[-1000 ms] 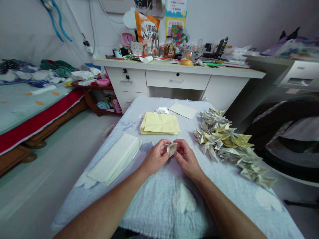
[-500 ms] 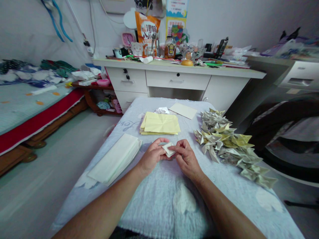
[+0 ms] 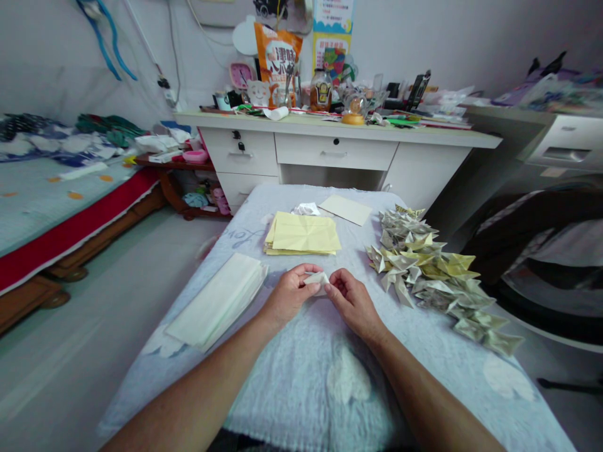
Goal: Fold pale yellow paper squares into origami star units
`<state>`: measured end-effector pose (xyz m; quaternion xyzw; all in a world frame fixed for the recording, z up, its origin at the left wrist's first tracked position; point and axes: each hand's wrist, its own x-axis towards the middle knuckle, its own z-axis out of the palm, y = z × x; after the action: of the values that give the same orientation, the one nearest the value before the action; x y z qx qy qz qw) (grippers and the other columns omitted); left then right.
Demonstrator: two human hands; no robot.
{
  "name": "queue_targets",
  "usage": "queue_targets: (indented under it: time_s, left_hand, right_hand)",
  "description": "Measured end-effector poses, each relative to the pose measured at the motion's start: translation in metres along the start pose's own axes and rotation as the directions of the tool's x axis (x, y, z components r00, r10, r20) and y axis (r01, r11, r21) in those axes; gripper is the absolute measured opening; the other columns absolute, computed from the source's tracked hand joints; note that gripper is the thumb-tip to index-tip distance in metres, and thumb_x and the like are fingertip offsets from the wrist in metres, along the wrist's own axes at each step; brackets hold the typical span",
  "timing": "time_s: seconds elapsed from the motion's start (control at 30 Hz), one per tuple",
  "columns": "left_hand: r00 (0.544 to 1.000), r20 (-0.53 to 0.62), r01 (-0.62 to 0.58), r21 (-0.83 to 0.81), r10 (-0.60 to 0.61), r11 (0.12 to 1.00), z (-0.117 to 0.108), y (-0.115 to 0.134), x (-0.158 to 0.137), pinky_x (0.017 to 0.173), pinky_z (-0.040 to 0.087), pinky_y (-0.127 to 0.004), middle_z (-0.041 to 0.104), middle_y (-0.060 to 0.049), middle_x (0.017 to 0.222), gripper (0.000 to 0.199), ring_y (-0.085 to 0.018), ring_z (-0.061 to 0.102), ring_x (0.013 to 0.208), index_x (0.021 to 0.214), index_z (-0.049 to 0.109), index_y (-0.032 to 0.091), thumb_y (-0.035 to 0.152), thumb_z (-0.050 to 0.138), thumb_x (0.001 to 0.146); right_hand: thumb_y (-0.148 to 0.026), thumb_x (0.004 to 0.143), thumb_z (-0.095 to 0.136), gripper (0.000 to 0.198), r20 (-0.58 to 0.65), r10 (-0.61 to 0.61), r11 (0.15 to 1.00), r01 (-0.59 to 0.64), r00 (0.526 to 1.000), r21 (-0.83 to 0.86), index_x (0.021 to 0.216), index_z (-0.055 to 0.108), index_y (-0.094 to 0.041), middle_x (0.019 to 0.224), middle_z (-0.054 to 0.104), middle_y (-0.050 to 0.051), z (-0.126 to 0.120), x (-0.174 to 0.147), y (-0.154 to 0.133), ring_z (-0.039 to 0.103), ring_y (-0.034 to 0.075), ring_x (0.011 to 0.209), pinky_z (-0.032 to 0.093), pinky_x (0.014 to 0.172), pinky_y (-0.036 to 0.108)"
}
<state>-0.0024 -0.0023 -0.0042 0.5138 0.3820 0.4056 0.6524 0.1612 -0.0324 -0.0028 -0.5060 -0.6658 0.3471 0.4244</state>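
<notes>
A small piece of folded paper (image 3: 316, 280), whitish with a raised point, is held just above the cloth-covered table. My left hand (image 3: 291, 292) pinches its left side between thumb and fingers. On the other side, my right hand (image 3: 351, 297) grips the right edge with thumb and curled fingers. Beyond the hands lies a stack of creased yellow paper sheets (image 3: 304, 233). To the left rests a long folded bundle of pale paper (image 3: 219, 298). Several pointed folded paper pieces (image 3: 438, 273) are heaped in a row at the right.
The table (image 3: 292, 383) has a pale blue cloth. A cream card (image 3: 346, 209) and crumpled white paper (image 3: 306, 209) lie at its far end. Behind stands a white desk (image 3: 336, 147) crowded with items. A washing machine (image 3: 556, 251) is at right, a bed (image 3: 70, 213) at left.
The folded paper has been turned and now shows a pointed flap. My right hand has shifted from a finger lying across the paper to a pinch at its right edge.
</notes>
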Motion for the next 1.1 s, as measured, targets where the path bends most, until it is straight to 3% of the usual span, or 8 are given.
queue_targets:
  time_s: [0.27,0.5,0.67,0.77,0.9,1.03,1.1]
  left_hand:
    - [0.998,-0.038,-0.047,0.091,0.050,0.995,0.002,0.006,-0.001,0.068,0.045,-0.024,0.066,-0.001,0.082,0.031,-0.013,0.058,0.072,0.097,0.063,0.015,0.028,0.071,0.070]
    - [1.000,-0.014,-0.019,0.141,0.021,0.990,0.001,0.003,0.000,0.052,0.041,-0.021,0.058,0.001,0.065,0.026,-0.010,0.052,0.057,0.077,0.059,0.014,0.039,0.061,0.078]
    - [0.995,-0.032,-0.086,0.282,0.099,0.955,-0.001,-0.007,0.000,0.052,0.038,-0.020,0.056,0.004,0.064,0.016,-0.010,0.052,0.055,0.087,0.055,0.018,0.032,0.059,0.079]
    - [0.982,-0.051,-0.136,0.486,0.183,0.863,-0.002,-0.008,-0.001,0.056,0.037,-0.021,0.057,0.005,0.064,0.010,-0.011,0.053,0.058,0.089,0.054,0.021,0.023,0.056,0.079]
    - [0.966,-0.008,-0.177,0.705,0.257,0.686,-0.003,-0.006,-0.001,0.063,0.038,-0.025,0.056,0.003,0.066,0.006,-0.014,0.053,0.065,0.078,0.055,0.021,0.016,0.052,0.078]
    - [0.933,0.077,-0.252,0.839,0.353,0.482,-0.005,-0.004,0.001,0.078,0.040,-0.031,0.059,-0.002,0.079,0.010,-0.019,0.054,0.082,0.073,0.057,0.020,0.010,0.053,0.073]
    - [0.933,0.114,-0.266,0.857,0.340,0.442,-0.007,-0.004,0.001,0.080,0.040,-0.032,0.059,-0.003,0.082,0.012,-0.020,0.054,0.086,0.074,0.059,0.020,0.010,0.053,0.073]
  right_hand:
    - [-0.036,0.089,0.052,0.018,0.026,-0.003,1.000,0.003,1.000,-0.006,0.084,0.057,-0.019,0.074,0.058,0.000,0.000,0.002,0.002,0.051,0.014,0.065,0.038,0.060,0.025]
    - [-0.039,0.091,0.048,0.029,0.078,0.046,0.997,-0.041,0.996,-0.070,0.069,0.052,-0.019,0.059,0.047,-0.003,-0.001,0.001,0.003,0.043,0.012,0.056,0.031,0.053,0.024]
    - [-0.034,0.092,0.048,0.030,0.077,-0.015,0.947,0.039,0.997,-0.320,0.066,0.052,-0.019,0.063,0.051,0.000,-0.003,0.001,0.003,0.046,0.015,0.066,0.032,0.062,0.028]
    - [-0.031,0.090,0.050,0.026,0.073,-0.049,0.860,0.080,0.996,-0.504,0.069,0.057,-0.019,0.078,0.056,0.005,-0.002,0.001,0.003,0.046,0.019,0.079,0.031,0.071,0.032]
    - [-0.031,0.088,0.054,0.017,0.029,-0.017,0.793,0.031,0.999,-0.608,0.076,0.061,-0.020,0.091,0.056,0.008,0.001,0.001,0.005,0.044,0.023,0.090,0.031,0.075,0.035]
    - [-0.022,0.082,0.059,0.008,0.001,0.006,0.787,-0.005,1.000,-0.617,0.090,0.060,-0.021,0.096,0.056,0.008,0.002,0.000,0.005,0.044,0.025,0.094,0.032,0.080,0.037]
    - [-0.016,0.080,0.056,0.013,0.035,-0.005,0.806,0.025,0.999,-0.592,0.091,0.060,-0.021,0.097,0.055,0.008,0.000,-0.001,0.004,0.044,0.024,0.094,0.032,0.081,0.036]
